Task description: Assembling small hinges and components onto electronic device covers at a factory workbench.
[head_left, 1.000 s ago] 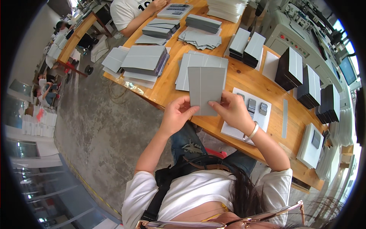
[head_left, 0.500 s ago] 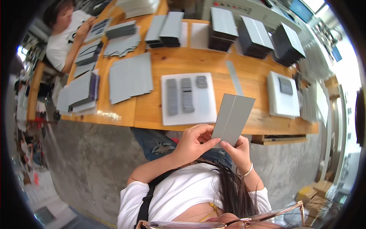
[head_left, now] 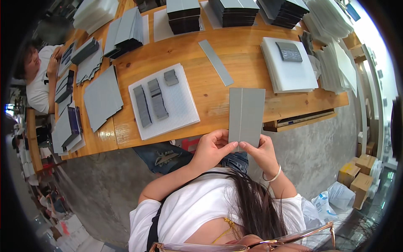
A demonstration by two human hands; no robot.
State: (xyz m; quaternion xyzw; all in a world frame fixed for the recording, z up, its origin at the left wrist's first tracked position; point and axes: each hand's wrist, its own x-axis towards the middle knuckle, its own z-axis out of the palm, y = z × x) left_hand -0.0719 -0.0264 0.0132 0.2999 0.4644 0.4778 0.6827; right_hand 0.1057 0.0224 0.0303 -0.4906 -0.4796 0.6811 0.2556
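- Both hands on one piece here: a flat grey sheet [head_left: 247,111], held up in front of the body at the table's near edge, a pale line running along its length.
- Left hand [head_left: 214,147]: half curled, pinching the sheet's lower left corner, thumb pressed on the near face, fingers bent at the side edge.
- Right hand [head_left: 262,153]: matching it at the lower right, thumb flat on the near face, fingers partly hidden behind. A pale band [head_left: 273,174] circles that wrist.
- And look at those thumbs, tips side by side close to the bottom edge! Whether they touch, I can't tell.
- Beyond the sheet, on the wooden table [head_left: 235,63], a narrow grey strip [head_left: 216,63] lies at a slant.
- Over to the left, a white ribbed board [head_left: 176,113] carries small dark grey pieces [head_left: 158,101].
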